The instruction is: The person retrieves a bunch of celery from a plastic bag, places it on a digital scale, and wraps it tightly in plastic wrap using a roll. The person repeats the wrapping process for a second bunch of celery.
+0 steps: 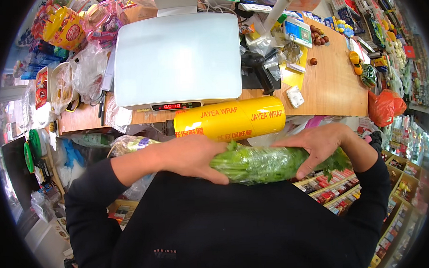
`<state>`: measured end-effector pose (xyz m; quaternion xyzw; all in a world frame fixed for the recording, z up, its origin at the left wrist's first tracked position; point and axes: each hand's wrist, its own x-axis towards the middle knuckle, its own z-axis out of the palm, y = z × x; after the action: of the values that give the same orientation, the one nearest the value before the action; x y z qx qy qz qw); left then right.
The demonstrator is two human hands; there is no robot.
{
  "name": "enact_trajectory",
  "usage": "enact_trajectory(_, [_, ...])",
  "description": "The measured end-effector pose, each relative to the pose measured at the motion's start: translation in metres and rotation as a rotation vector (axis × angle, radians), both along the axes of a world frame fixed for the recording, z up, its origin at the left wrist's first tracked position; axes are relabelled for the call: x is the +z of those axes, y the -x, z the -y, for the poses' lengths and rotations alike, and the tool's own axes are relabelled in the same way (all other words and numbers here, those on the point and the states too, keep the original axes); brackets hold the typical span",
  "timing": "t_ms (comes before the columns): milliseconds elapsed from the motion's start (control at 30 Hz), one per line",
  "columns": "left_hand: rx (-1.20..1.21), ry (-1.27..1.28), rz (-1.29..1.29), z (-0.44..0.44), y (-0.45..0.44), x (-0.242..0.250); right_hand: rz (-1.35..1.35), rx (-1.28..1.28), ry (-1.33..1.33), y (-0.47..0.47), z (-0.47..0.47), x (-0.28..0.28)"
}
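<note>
A long bundle of leafy green vegetables [259,164], with clear cling film around its middle, lies crosswise against my black top. My left hand [194,156] grips its stalks. Around the leafier end, my right hand [314,147] is closed, and loose leaves stick out past it. Just beyond the bundle rests a big yellow roll of cling film [231,119] at the counter's front edge, printed with its maker's name. Past my left wrist shows a film-covered, pale root end of produce [132,144]; my forearm hides whether it belongs to the same bundle.
A flat white scale [179,60] with a lit red display stands on the wooden counter [335,74]. Beside it are a black barcode scanner [258,69], a small white box [294,96] and several round brown fruits [318,34]. A red plastic bag [386,106] sits at the right.
</note>
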<state>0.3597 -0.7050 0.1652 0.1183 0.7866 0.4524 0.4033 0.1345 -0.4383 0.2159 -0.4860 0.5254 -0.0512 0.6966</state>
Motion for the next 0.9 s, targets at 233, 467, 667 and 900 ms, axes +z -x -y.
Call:
enact_trajectory(233, [0.125,-0.418,0.453,0.017,0.014,-0.047,-0.463,0.029,0.458,-0.052,0.023,-0.008])
enact_trajectory(467, [0.238,-0.184,0.081,0.007,0.006,-0.034,-0.059,-0.168,0.171,-0.02,0.019,-0.041])
enact_trajectory(667, [0.19,0.24,-0.435,-0.038,-0.007,-0.003,0.231,-0.185,-0.036,0.002,0.03,-0.071])
enact_trajectory(900, [0.304,0.179,-0.221,-0.034,0.022,-0.01,-0.205,0.038,0.085,0.009,0.053,-0.029])
